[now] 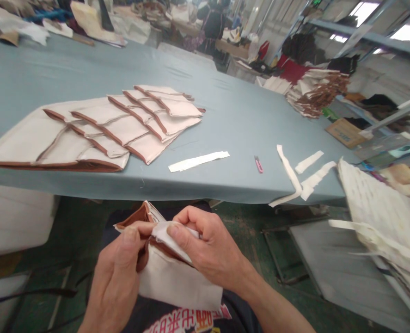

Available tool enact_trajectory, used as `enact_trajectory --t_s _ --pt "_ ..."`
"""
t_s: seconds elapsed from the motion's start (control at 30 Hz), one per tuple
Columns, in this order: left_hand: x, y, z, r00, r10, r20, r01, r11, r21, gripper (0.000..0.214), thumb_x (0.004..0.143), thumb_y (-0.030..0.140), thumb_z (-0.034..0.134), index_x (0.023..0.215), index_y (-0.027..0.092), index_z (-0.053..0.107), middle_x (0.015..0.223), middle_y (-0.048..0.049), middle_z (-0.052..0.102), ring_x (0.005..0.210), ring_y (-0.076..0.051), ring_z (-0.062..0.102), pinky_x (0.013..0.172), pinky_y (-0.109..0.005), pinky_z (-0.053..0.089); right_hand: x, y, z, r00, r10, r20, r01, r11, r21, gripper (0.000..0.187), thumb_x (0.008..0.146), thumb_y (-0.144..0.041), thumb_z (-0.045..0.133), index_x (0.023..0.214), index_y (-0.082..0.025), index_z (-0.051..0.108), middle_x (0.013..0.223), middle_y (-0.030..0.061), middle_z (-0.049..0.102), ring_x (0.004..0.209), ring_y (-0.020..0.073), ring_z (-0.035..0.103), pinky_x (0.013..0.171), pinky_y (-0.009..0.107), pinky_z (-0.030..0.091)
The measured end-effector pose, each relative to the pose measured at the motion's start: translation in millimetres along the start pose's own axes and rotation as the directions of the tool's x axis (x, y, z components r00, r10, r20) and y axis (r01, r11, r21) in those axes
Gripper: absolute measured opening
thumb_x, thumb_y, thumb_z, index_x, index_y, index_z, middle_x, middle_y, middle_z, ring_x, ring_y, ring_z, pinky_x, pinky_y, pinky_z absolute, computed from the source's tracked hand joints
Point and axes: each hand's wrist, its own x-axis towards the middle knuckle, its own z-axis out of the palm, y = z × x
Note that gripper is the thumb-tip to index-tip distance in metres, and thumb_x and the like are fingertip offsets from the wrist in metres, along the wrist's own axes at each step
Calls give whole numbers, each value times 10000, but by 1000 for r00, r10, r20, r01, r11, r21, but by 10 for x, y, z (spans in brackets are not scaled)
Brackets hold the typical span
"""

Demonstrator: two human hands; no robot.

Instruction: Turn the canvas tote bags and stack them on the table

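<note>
Both of my hands hold a cream fabric piece with a brown edge (177, 282) over my lap, below the table's front edge. My left hand (116, 277) pinches its brown edge near the top, thumb on top. My right hand (208, 247) is closed on a white strip at that same edge, fingers curled over it. On the grey-blue table (235, 115) lies an overlapping row of similar cream pieces with brown edges (121, 125).
A white strip (198, 161), a small pink cutter (258, 164) and several white strips (300, 175) lie near the table's front edge. A stack of finished pieces (315, 92) sits at the far right. A cream sheet (381, 212) lies on a low stand to my right.
</note>
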Motion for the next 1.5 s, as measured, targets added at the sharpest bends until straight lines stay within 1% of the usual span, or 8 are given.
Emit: enact_trajectory --t_s 0.2,0.27,0.37,0.57,0.7,0.97,1.2,1.5 --pt "17 -71 35 997 -76 22 78 990 -117 692 1017 865 518 1038 228 789 742 -31 736 655 -228 651 651 -297 559 -22 40 -66 1000 19 -12 -18 999 42 279 990 -445 670 835 -212 673 684 -29 636 609 121 503 574 258 354" --pt "35 -78 39 986 -161 -42 153 977 -148 689 1007 893 502 959 241 719 646 13 650 552 -184 552 541 -258 473 -43 64 -79 1000 25 -8 -25 998 66 300 985 -465 666 826 -210 660 671 -32 602 600 116 469 559 254 333" --pt "48 -99 21 983 -140 -116 125 984 -127 682 983 909 531 844 249 628 601 65 485 508 -141 416 469 -231 345 -78 127 -49 998 62 18 -63 994 85 319 978 -491 656 833 -207 657 680 -33 573 607 114 451 557 257 317" --pt "-30 -290 -62 979 -110 -173 119 992 41 696 1054 818 472 640 258 491 576 40 447 550 -166 408 473 -269 328 -84 421 188 985 86 148 -118 967 227 413 961 -594 671 815 -217 582 682 -51 511 606 107 395 570 260 305" --pt "-158 -415 -162 966 -249 -66 244 966 -85 589 1041 756 530 795 246 692 619 16 618 594 -212 550 540 -277 473 -75 621 351 974 100 201 -161 936 313 479 951 -660 687 809 -220 560 698 -57 499 625 106 379 600 260 327" --pt "-261 -413 -375 991 -122 47 121 992 17 522 977 716 694 833 225 795 695 -1 707 606 -187 572 563 -251 431 -207 508 406 980 87 177 -125 969 215 363 954 -539 660 812 -209 612 730 -31 575 658 120 448 614 258 343" --pt "-66 -330 -189 945 -253 210 302 920 -250 830 865 985 639 824 182 847 684 -52 744 614 -186 611 555 -240 490 -324 238 307 985 139 106 -149 984 96 287 935 -466 653 788 -224 607 612 -61 502 547 104 393 564 255 308" --pt "-51 -299 -105 942 -263 209 320 893 -316 860 759 1039 691 768 193 849 644 -48 753 587 -176 608 535 -230 500 -307 304 332 981 192 4 -192 981 -17 316 965 -487 668 801 -216 667 626 -32 596 577 125 516 566 256 318"
